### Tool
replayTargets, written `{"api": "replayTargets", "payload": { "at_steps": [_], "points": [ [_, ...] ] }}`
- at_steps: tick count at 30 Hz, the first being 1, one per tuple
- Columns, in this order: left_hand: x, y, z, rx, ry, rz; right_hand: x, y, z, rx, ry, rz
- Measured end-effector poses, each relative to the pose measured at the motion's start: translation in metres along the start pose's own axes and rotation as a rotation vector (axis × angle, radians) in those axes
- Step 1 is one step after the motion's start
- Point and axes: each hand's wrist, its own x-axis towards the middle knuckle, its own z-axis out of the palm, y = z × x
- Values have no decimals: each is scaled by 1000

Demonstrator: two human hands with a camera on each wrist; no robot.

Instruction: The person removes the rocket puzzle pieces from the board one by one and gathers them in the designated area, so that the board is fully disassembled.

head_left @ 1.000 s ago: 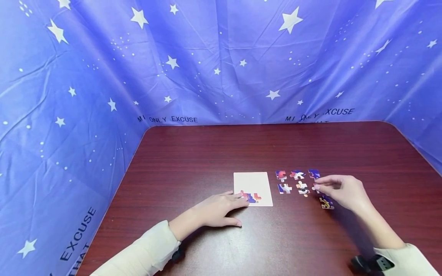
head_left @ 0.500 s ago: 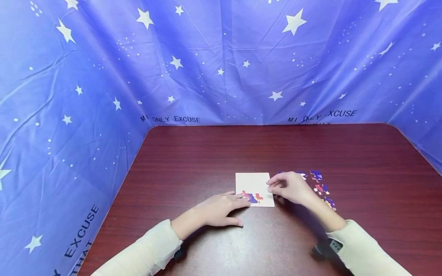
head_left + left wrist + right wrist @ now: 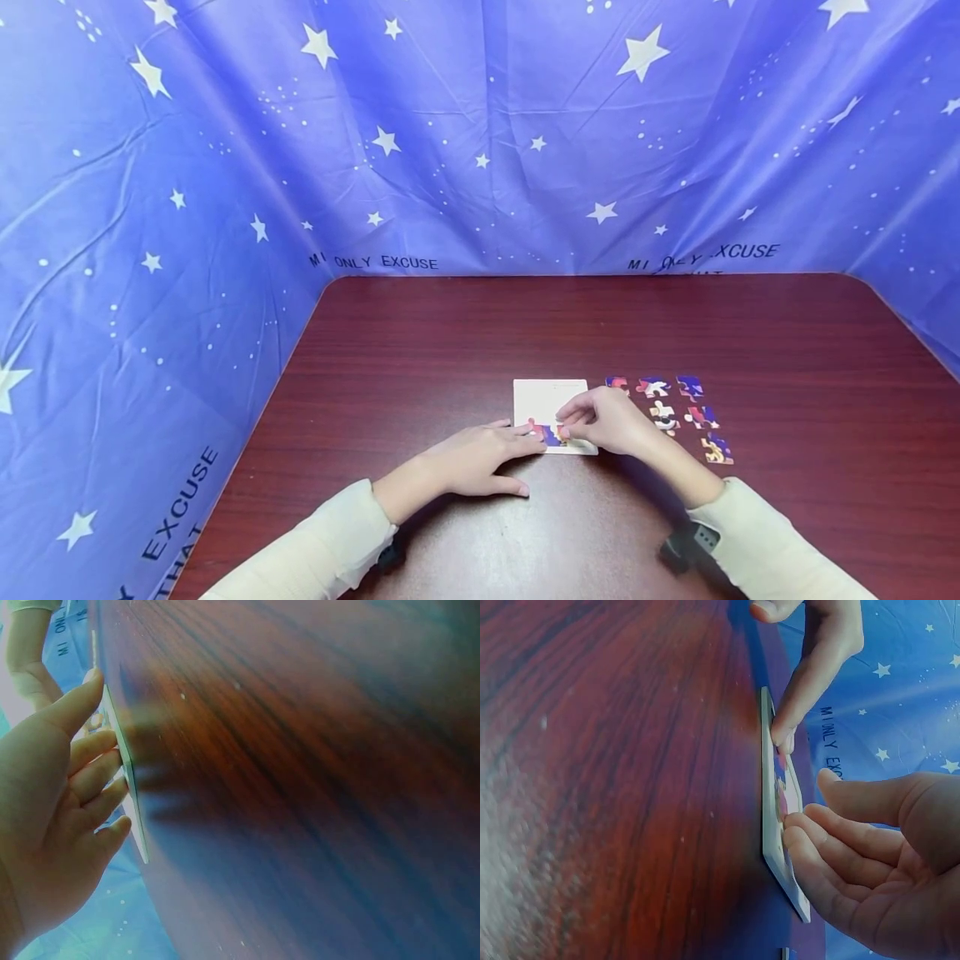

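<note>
A white square puzzle board (image 3: pixel 536 400) lies on the table with joined jigsaw pieces (image 3: pixel 551 435) along its near side, coloured purple, red and orange. My left hand (image 3: pixel 483 458) rests at the board's left edge, its fingers spread over the left end of these pieces. On the board's right half, my right hand (image 3: pixel 611 421) reaches down with bent fingertips at the orange piece. In the right wrist view its thumb (image 3: pixel 847 791) stands apart from the fingers (image 3: pixel 806 840), which touch the board's surface. Nothing shows between thumb and fingers.
Several loose jigsaw pieces (image 3: pixel 690 387) lie in rows right of the board; the right hand hides part of that area. The brown wooden table (image 3: pixel 420 333) ends at a blue star-patterned curtain (image 3: pixel 480 125).
My right hand has moved left from the loose pieces onto the board and then down to the joined pieces. My left hand has stayed at the board's left edge.
</note>
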Motion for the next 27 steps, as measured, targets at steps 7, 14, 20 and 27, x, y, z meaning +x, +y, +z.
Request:
{"api": "replayTargets", "payload": {
  "at_steps": [7, 14, 20, 27],
  "points": [
    [0, 0, 0, 12, 11, 10, -1, -2, 3, 5, 22, 7],
    [0, 1, -1, 6, -13, -8, -6, -4, 3, 21, 47, 15],
    [1, 1, -3, -6, -18, -12, -3, -4, 4, 61, 43, 26],
    [0, 2, -2, -3, -14, -8, 1, -3, 8, 88, 32, 57]
  ]
}}
